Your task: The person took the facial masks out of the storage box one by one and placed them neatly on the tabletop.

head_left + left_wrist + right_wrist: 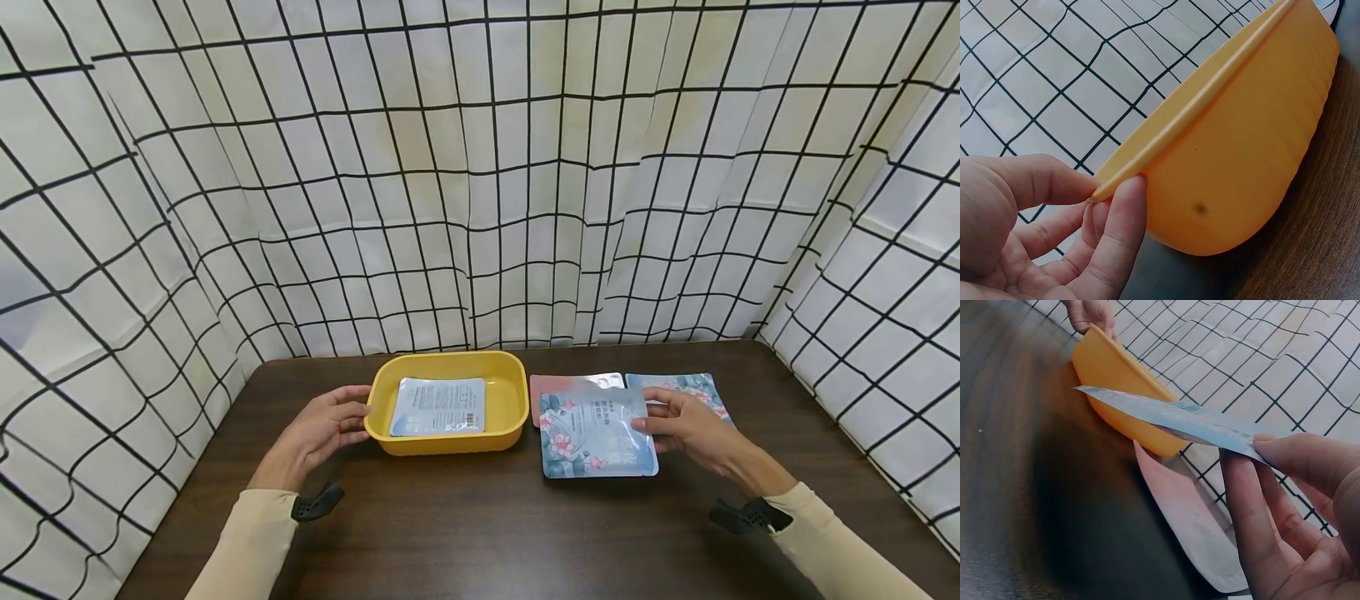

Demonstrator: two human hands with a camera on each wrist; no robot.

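Observation:
My left hand (332, 427) pinches the left rim of a yellow plastic basin (452, 446), thumb above and fingers below in the left wrist view. Inside the basin lies a pale blue sachet (438, 407), its printed text side and barcode facing up. To the right of the basin, my right hand (693, 429) pinches the right edge of a blue flowered sachet (597, 437) between thumb and fingers. That sachet hangs above the table, as the right wrist view shows, and partly covers a pink sachet (555, 384) lying behind it.
Another blue flowered sachet (701, 387) lies at the back right, partly behind my right hand. Everything stands on a dark brown wooden table (480, 525). A white curtain with a black grid (495, 192) surrounds the table's back and sides.

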